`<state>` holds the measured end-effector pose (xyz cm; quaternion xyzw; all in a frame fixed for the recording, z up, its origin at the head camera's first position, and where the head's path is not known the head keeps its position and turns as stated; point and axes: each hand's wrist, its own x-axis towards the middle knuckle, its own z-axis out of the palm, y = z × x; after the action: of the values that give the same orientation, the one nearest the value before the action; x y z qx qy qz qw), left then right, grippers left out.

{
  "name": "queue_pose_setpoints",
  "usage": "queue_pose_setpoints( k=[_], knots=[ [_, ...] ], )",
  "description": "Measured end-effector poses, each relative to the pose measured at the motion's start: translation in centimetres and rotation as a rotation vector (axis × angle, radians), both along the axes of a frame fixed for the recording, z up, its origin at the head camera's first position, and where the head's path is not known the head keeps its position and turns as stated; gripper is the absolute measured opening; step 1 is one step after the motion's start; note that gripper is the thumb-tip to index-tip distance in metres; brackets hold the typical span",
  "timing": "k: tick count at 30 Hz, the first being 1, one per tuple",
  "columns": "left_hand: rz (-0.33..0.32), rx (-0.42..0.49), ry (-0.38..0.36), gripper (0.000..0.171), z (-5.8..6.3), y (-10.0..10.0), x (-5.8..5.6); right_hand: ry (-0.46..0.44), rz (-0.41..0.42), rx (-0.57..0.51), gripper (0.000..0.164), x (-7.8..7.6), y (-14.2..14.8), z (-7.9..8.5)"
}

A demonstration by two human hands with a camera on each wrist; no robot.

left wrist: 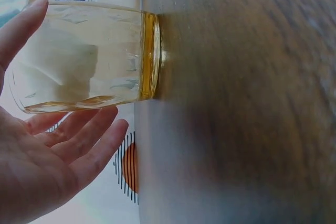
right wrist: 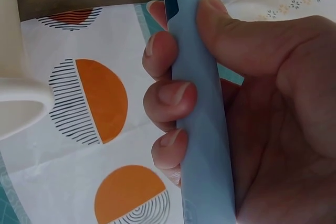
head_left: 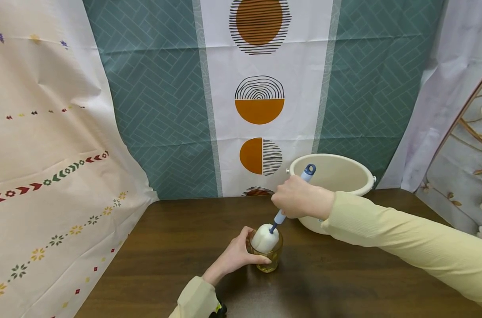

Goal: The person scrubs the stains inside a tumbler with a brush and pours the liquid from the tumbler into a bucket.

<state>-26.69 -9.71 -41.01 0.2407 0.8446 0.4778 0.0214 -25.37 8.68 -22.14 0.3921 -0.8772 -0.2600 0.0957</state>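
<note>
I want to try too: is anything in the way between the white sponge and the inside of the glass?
Nothing visible is: the white sponge already sits partly inside the glass. The left hand is around the glass's outside, and the right hand grips the blue handle.

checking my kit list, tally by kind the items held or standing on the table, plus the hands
Glass: 1
Sponge brush: 1
Bucket: 1
Hands, left hand and right hand: 2
Total: 5

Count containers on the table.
2: the amber glass, held by the left hand, and the cream bucket, partly behind the right sleeve. Others may hide behind the bucket.
</note>
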Motion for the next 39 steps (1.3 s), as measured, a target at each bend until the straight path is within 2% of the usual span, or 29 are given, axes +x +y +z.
queue_pose_setpoints(
  k=[11,17,23,33,39],
  knots=[
    [-0.003,0.003,-0.005,0.059,-0.1,-0.1,0.1,0.057,0.018,0.037,0.016,-0.3,-0.4,-1.1],
    [-0.012,0.001,0.024,0.061,-0.2,-0.1,0.1,0.057,0.011,0.059,0.013,-0.5,-0.4,-1.8],
    [-0.017,0.005,-0.003,0.065,-0.1,-0.2,0.1,0.07,0.035,0.069,0.012,-0.4,-0.5,-2.5],
    [-0.015,0.013,-0.025,0.067,0.1,-0.2,0.1,0.114,0.028,0.108,0.01,-0.1,-0.9,-2.5],
    [-0.014,0.006,-0.025,0.065,0.0,-0.1,0.1,0.154,0.057,0.117,0.014,0.4,-1.1,-2.3]
  ],
)
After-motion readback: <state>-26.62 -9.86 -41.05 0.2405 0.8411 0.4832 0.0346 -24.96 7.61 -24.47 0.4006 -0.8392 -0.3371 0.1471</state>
